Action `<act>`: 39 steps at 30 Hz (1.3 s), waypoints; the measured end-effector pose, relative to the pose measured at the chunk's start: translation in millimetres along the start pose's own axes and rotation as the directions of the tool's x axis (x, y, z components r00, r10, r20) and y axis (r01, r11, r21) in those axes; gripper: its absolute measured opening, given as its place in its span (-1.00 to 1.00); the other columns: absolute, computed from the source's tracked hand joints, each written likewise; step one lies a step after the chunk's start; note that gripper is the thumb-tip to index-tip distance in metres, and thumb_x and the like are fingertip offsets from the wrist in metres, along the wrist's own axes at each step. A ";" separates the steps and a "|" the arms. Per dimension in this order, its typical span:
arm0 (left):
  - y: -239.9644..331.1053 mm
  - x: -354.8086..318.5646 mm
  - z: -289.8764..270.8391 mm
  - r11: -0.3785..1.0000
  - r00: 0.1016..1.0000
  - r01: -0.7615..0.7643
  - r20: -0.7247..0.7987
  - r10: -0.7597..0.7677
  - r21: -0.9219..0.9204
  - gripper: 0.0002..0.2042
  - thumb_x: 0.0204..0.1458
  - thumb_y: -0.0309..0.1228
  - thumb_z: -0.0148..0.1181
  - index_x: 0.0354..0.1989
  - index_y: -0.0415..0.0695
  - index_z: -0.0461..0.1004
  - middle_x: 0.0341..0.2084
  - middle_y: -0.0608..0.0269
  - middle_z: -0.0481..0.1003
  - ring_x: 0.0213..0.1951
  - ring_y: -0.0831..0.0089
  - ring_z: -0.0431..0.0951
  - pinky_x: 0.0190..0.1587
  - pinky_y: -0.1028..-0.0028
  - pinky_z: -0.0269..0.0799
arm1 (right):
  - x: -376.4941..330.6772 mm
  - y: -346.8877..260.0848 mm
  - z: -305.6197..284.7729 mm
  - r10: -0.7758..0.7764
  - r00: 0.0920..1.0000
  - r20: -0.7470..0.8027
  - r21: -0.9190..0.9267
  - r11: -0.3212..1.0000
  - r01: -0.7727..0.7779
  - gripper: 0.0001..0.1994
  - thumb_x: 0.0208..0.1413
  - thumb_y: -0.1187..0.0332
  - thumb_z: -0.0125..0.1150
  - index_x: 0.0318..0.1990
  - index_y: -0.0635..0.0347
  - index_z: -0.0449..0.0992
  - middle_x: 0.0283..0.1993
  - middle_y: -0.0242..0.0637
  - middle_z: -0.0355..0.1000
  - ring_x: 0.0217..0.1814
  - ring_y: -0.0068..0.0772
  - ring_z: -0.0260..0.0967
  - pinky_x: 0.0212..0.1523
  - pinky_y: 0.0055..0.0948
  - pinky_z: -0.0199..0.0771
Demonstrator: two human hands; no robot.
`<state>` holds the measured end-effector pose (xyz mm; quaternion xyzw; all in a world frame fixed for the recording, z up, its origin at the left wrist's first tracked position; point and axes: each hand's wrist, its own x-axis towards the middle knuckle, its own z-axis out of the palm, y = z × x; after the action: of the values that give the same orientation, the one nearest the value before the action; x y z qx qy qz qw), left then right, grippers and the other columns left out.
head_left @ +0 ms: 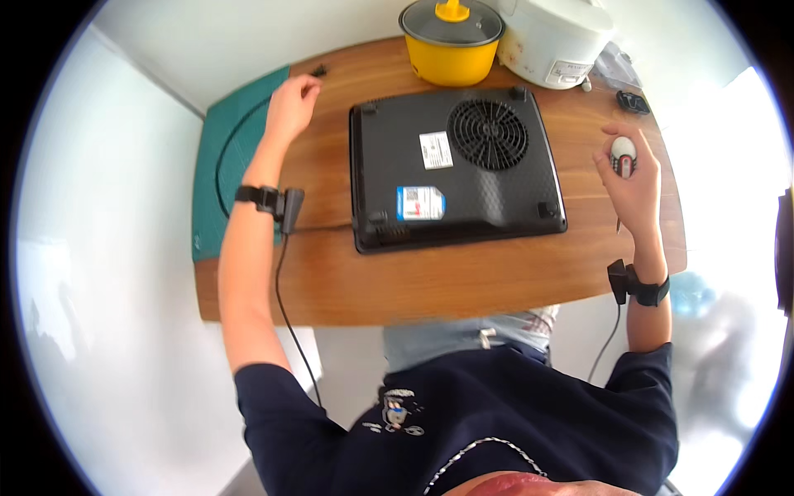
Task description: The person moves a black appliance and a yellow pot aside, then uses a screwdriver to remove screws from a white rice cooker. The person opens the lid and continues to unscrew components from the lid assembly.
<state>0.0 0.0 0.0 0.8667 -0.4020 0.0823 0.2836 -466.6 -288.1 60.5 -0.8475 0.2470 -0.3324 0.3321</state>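
The person's dark blue shirt (496,413) is close by, with one speckled string (484,446) hanging over it at the neck. Two bare arms reach out from it over one brown table (438,289).

The left arm stretches far forward along the left side. The left hand (289,107) is bent over, with its back up and its fingers curled in a bit. One black plug (319,72) is just past the fingertips, on the end of one black cord (217,169). I cannot tell if the fingers hold the cord or plug.

The right arm points forward too, on the right side. The right hand (637,182) is curled round one screwdriver (624,150) with a white and red handle. Its thin tip pokes out below the hand, toward the person.

One flat black machine (488,198) lies upside down between the hands, apart from both. Its bottom has one round fan cover (488,134), two stickers and four feet, one near each corner.

One green mat (240,149) is under part of the cord. One yellow pot (451,62) and one white cooker (550,41) stand at the back.
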 end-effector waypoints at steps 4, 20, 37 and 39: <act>-7.9 34.9 12.4 0.978 0.999 0.001 -0.034 0.006 0.210 -0.75 0.16 -0.50 0.22 0.01 -0.11 0.62 -0.03 0.07 0.58 -0.01 0.07 0.60 0.01 0.20 0.56 | 21.3 -7.0 15.4 -0.111 0.994 -0.019 -0.041 0.993 0.110 -0.70 0.11 0.54 0.34 0.01 0.18 0.54 -0.42 -0.41 0.45 -0.40 -0.60 0.33 -0.28 -0.55 0.41; -25.4 56.4 24.5 0.910 0.973 -0.085 -0.164 0.164 0.406 -0.71 0.14 -0.49 0.26 0.05 -0.17 0.52 -0.04 0.00 0.54 -0.02 0.00 0.57 0.08 0.17 0.50 | 53.8 -26.4 62.0 -0.476 0.860 0.182 -0.042 0.870 0.491 -0.68 0.04 0.61 0.41 -0.02 0.18 0.58 -0.40 -0.40 0.47 -0.41 -0.56 0.41 -0.31 -0.57 0.48; 259.9 -96.8 -37.5 0.711 0.818 -0.558 -0.138 0.559 -0.428 -0.84 0.02 -0.45 0.34 -0.25 -0.14 0.53 -0.27 0.18 0.53 -0.35 0.38 0.55 -0.30 0.43 0.50 | 59.8 -69.0 40.1 -0.490 0.857 0.157 0.109 0.871 0.478 -0.39 0.26 0.40 0.14 0.49 -0.02 0.26 0.45 -0.01 0.31 0.19 -0.03 0.51 0.32 0.00 0.44; 264.5 -115.7 -24.4 0.555 0.676 -0.665 -0.088 0.731 -0.500 -0.89 -0.05 -0.50 0.33 -0.39 -0.14 0.50 -0.29 0.21 0.51 -0.42 0.37 0.52 -0.37 0.48 0.50 | 61.6 -48.6 47.1 -0.659 0.737 0.150 0.059 0.750 0.659 -0.46 0.18 0.52 0.16 0.35 0.11 0.39 0.36 0.01 0.41 0.03 -0.21 0.53 0.13 -0.23 0.51</act>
<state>-271.3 -47.6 89.7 0.5354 -0.7369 0.0261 0.4118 -382.3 -276.7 94.2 -0.9036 -0.0966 -0.3591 0.2126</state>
